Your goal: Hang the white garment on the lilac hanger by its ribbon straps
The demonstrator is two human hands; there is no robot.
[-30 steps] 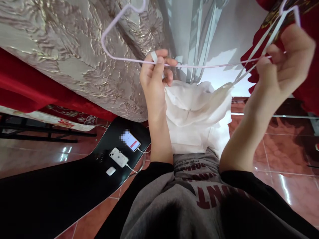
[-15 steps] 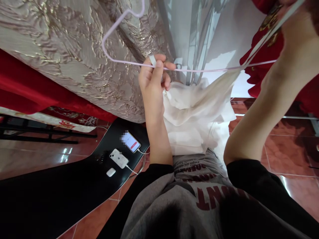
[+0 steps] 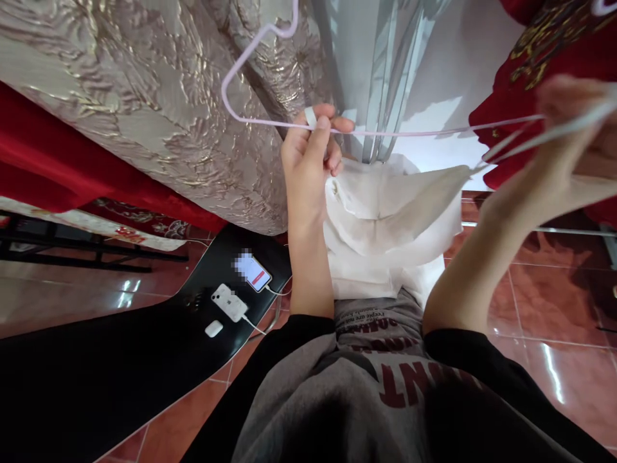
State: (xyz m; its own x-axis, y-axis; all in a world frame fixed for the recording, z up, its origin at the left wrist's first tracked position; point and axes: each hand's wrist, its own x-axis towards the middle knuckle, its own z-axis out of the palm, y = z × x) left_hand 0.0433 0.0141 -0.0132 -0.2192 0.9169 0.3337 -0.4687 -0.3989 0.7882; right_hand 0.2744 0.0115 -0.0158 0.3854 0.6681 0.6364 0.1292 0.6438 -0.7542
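My left hand (image 3: 315, 138) is closed around the long bar of a pale pink hanger (image 3: 409, 134), with a white strap loop (image 3: 310, 117) over its fingers. The hanger's bent end shows at the upper left, and its bar runs right across the view. At the right, my right hand (image 3: 571, 103) is blurred; a stretched pale ribbon (image 3: 549, 134) passes beside it. What its fingers hold is unclear. Cream sheer fabric (image 3: 390, 218) hangs below the bar, between my forearms, and narrows toward the ribbon.
Textured pinkish-gold fabric (image 3: 144, 96) fills the upper left, with red cloth (image 3: 72, 161) beside it. A black tabletop (image 3: 144, 341) holds two phones and a white case (image 3: 213, 328). Red embroidered cloth (image 3: 520, 90) hangs at the upper right.
My left hand and the hanger have shifted slightly right. My right hand has come down into view at the right, and the ribbon now stretches lower, toward the right edge.
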